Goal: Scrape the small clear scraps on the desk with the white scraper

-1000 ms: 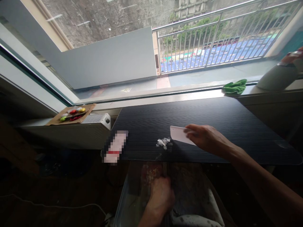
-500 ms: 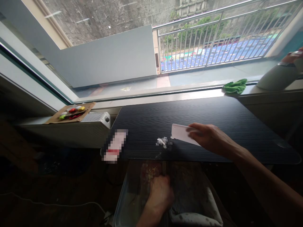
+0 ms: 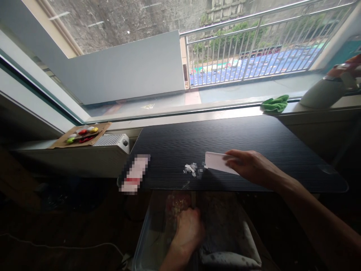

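Observation:
My right hand (image 3: 244, 162) is closed around a flat pale rectangular plate (image 3: 216, 161), held tilted over the dark tabletop (image 3: 169, 143). The plate's lower left edge is by small white scraps (image 3: 192, 169), which lie in a loose pile to its left. Below the table's front edge, my left hand (image 3: 190, 226) is closed in a fist above a clear plastic bin (image 3: 142, 241). A narrow strip (image 3: 193, 198) shows just beyond that fist, but shadow hides whether the fingers hold it.
A blurred-out pale item (image 3: 135, 174) lies at the table's left end. Beyond the table are a green cloth (image 3: 275, 103) and a spray bottle (image 3: 323, 92) on the sill. Cardboard with colourful pieces (image 3: 81, 135) rests near the radiator (image 3: 113, 141). A white cable (image 3: 62, 246) crosses the floor.
The plate in my right hand has shifted slightly right and down, away from the scraps. My left hand stays almost where it was. The whole view has drifted a little.

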`<act>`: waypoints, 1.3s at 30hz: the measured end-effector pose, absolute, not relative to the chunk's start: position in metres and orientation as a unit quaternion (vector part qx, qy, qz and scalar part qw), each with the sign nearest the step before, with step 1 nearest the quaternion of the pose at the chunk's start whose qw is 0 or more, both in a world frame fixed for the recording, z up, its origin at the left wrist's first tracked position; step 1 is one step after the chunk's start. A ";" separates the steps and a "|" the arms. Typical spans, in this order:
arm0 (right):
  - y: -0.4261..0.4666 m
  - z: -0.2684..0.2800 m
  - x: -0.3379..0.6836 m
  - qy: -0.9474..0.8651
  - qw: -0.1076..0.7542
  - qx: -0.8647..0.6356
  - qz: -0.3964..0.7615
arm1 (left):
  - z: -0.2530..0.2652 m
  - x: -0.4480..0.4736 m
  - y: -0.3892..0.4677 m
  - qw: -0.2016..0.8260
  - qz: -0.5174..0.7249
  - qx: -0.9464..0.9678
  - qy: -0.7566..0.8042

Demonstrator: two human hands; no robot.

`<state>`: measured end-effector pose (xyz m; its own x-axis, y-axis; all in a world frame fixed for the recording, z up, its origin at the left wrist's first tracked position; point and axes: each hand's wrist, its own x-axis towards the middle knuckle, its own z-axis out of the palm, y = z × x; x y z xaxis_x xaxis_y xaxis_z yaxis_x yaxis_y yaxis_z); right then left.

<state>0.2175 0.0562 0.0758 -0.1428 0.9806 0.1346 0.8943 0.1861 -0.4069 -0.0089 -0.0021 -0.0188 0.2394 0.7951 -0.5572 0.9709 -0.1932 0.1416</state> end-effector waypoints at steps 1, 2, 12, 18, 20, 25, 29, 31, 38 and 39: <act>0.055 0.076 0.218 -0.745 0.177 -0.631 0.126 | -0.018 -0.009 -0.002 0.238 -0.186 0.750 0.588; 0.054 0.077 0.219 -0.743 0.167 -0.633 0.139 | -0.018 -0.008 -0.002 0.237 -0.187 0.751 0.587; 0.043 0.075 0.237 -0.719 0.193 -0.635 0.207 | -0.019 -0.013 -0.005 0.229 -0.172 0.757 0.587; 0.036 0.072 0.237 -0.701 0.207 -0.608 0.311 | -0.008 -0.023 0.000 0.235 -0.150 0.751 0.599; 0.034 0.071 0.237 -0.693 0.213 -0.611 0.317 | -0.004 -0.027 0.002 0.241 -0.142 0.748 0.602; 0.029 0.067 0.239 -0.685 0.221 -0.604 0.342 | 0.002 -0.031 0.005 0.255 -0.120 0.746 0.603; 0.024 0.065 0.240 -0.687 0.205 -0.602 0.353 | 0.002 -0.030 0.006 0.250 -0.123 0.748 0.602; 0.023 0.066 0.241 -0.686 0.213 -0.610 0.336 | 0.002 -0.030 0.006 0.250 -0.124 0.748 0.602; 0.020 0.067 0.243 -0.694 0.194 -0.599 0.349 | 0.000 -0.028 0.004 0.244 -0.123 0.750 0.603; 0.020 0.068 0.243 -0.696 0.199 -0.597 0.346 | 0.001 -0.027 0.004 0.242 -0.124 0.750 0.603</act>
